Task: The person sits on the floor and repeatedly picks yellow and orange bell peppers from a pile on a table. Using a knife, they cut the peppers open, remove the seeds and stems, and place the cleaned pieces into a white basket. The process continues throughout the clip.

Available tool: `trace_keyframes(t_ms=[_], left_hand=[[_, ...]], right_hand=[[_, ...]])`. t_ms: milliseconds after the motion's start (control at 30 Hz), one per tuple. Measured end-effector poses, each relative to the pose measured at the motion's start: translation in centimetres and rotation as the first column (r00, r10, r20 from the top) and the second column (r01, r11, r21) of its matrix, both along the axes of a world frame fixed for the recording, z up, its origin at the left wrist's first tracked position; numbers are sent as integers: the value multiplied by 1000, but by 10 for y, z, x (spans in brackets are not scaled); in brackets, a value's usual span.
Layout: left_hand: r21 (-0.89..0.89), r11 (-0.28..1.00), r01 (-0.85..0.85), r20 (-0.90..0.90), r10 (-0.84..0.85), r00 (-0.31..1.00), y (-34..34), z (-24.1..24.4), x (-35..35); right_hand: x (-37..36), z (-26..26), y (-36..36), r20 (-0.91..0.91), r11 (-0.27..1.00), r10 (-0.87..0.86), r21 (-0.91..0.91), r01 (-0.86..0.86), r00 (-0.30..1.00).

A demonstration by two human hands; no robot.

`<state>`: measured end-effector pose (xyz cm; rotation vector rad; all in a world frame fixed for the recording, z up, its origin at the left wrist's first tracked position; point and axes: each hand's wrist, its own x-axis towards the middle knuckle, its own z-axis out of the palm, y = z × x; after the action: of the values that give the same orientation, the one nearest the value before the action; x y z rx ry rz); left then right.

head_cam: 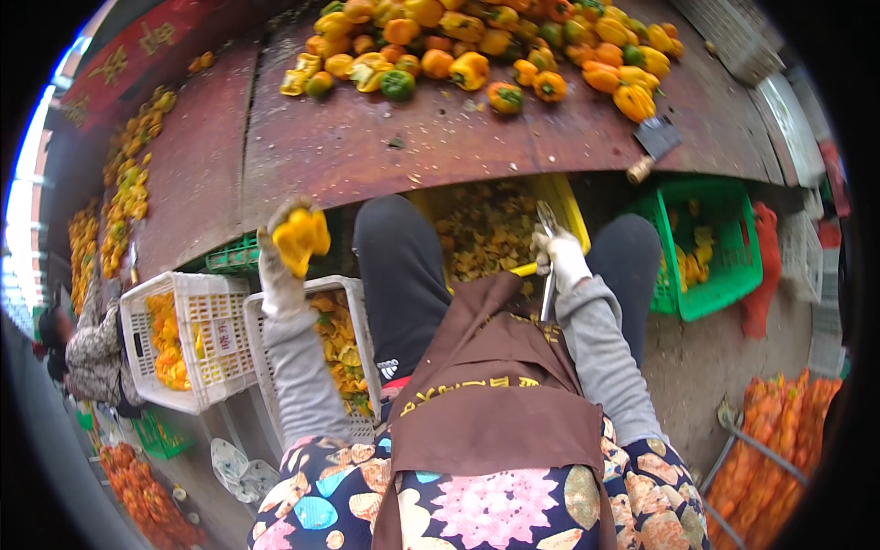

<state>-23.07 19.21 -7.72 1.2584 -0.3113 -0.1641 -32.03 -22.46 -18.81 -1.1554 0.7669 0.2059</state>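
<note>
My left hand (280, 261), in a soiled white glove, holds a yellow bell pepper (301, 240) above the near edge of the table, over a white plastic crate (254, 323) of yellow pepper pieces. In my right hand (562, 256), also gloved, is a slim metal tool (548, 295), likely a knife; its full shape is partly hidden by the fingers. That hand is over the right rim of a yellow crate (574, 213) between my knees, which holds many pepper scraps (481, 230). Whole yellow, orange and greenish peppers (469, 71) are heaped across the table.
The reddish-brown table (440, 148) spans the front. A cleaver (658, 137) lies near its edge. A green crate (722, 295) stands right, another white crate (206, 385) left. Net sacks (770, 440) stand lower right. A person in patterned clothing (100, 357) is at the far left.
</note>
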Motion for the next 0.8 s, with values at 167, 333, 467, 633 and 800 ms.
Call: trace_keyframes(t_ms=[167, 333, 467, 633, 800], left_hand=[[666, 702, -252, -10, 346, 938, 56, -13, -1], [540, 775, -327, 141, 300, 943, -79, -46, 162], [777, 362, -515, 412, 325, 851, -100, -78, 318], [940, -25, -341, 342, 63, 938, -104, -75, 398], [978, 21, -208, 202, 171, 964, -111, -82, 384]], right_hand=[[6, 7, 20, -67, 976, 141, 174, -127, 988], [22, 0, 31, -86, 958, 266, 131, -254, 960], [33, -4, 31, -150, 912, 390, -78, -404, 909], [39, -10, 27, -193, 913, 369, -109, -394, 909], [54, -17, 19, -195, 892, 396, -153, -426, 897]])
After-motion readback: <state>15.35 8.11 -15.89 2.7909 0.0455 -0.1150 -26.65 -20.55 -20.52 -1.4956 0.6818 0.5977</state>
